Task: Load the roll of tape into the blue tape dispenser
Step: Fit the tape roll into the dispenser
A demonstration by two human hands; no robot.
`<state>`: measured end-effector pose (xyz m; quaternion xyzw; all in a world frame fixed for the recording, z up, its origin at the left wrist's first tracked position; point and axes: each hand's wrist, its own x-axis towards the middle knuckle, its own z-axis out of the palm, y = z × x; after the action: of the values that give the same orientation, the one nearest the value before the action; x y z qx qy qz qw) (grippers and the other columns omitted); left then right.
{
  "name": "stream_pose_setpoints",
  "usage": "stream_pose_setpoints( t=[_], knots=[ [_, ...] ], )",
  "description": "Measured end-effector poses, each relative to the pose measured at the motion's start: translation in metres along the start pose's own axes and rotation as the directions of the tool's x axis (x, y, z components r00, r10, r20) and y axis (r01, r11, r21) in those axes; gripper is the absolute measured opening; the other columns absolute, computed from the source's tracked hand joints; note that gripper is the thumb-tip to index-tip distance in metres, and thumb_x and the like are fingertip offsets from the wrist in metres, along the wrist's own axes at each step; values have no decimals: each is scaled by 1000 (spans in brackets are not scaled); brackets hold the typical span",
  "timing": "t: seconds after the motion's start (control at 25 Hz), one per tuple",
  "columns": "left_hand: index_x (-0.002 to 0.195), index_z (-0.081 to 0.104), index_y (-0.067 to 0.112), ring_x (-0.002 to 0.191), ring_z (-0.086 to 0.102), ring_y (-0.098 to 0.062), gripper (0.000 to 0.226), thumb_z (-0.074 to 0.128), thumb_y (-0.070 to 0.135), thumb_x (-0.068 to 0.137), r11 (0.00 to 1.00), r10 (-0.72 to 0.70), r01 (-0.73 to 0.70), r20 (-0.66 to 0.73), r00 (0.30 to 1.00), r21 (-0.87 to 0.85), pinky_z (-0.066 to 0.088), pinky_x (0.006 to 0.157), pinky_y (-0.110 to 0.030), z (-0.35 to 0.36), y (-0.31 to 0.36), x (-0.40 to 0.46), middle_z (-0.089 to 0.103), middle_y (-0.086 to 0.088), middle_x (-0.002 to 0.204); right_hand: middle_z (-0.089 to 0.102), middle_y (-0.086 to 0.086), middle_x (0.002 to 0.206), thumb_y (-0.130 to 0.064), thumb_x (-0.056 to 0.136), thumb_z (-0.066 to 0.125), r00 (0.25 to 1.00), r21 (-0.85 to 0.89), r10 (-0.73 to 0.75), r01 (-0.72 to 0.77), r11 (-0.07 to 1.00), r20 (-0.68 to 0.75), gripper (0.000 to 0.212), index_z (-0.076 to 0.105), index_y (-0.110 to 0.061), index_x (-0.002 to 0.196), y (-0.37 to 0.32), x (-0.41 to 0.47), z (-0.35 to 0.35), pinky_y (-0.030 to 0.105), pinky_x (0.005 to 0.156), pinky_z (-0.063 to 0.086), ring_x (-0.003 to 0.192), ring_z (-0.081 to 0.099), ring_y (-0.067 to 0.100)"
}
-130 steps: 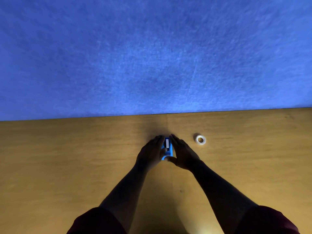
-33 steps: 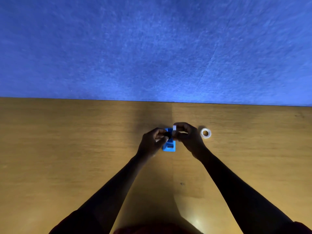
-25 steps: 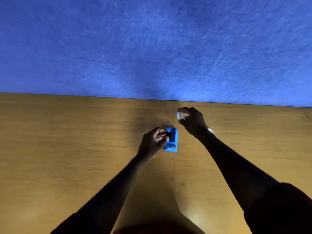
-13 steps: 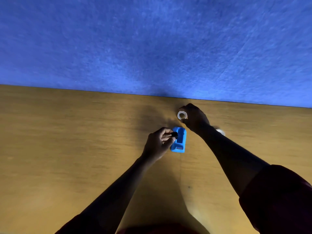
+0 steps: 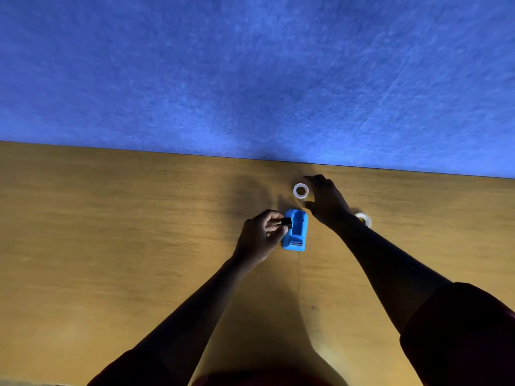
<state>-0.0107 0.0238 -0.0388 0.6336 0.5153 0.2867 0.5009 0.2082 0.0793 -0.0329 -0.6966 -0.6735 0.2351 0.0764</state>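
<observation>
The left hand (image 5: 260,236) is reaching in from the near side, its fingers pinching a small black core piece (image 5: 287,222) right beside the blue tape dispenser (image 5: 295,230); the right hand (image 5: 324,201) is stretching farther out, fingers spread loosely around a white ring (image 5: 301,190) lying flat on the table (image 5: 111,232), contact unclear; the dispenser is sitting open-topped between the hands, its slot empty; the roll of tape (image 5: 363,219) is lying right of the right wrist, partly hidden.
</observation>
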Motion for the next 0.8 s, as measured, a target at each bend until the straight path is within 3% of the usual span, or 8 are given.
stream_pose_setpoints(
  t=[0.2, 0.48, 0.8],
  knots=[
    [121, 65, 13, 109, 70, -8, 32, 70, 25, 91, 1000, 21, -21, 25, 999, 13, 57, 88, -19, 0, 6, -4, 74, -2, 117, 50, 4, 145, -23, 80, 81, 998, -86, 51, -54, 995, -35, 77, 42, -20, 146, 32, -36, -15, 42, 96, 50, 127, 47, 29],
    [115, 67, 18, 104, 71, -2, 27, 70, 24, 88, 1000, 4, -3, 39, 999, -15, 57, 86, -18, 10, 21, -10, 74, 4, 110, 49, 6, 147, -26, 80, 81, 987, -32, 155, -157, 987, -37, 77, 42, -19, 147, 88, -89, -35, 42, 99, 47, 132, 44, 29],
    [115, 68, 17, 101, 70, -2, 25, 71, 21, 90, 1000, -3, 2, 65, 998, 14, 56, 82, -15, 20, 34, -14, 72, 10, 108, 48, 6, 147, -27, 75, 85, 963, 24, 268, -268, 963, 2, 84, 41, -17, 146, 99, -108, -25, 42, 104, 45, 134, 43, 29]
  ],
)
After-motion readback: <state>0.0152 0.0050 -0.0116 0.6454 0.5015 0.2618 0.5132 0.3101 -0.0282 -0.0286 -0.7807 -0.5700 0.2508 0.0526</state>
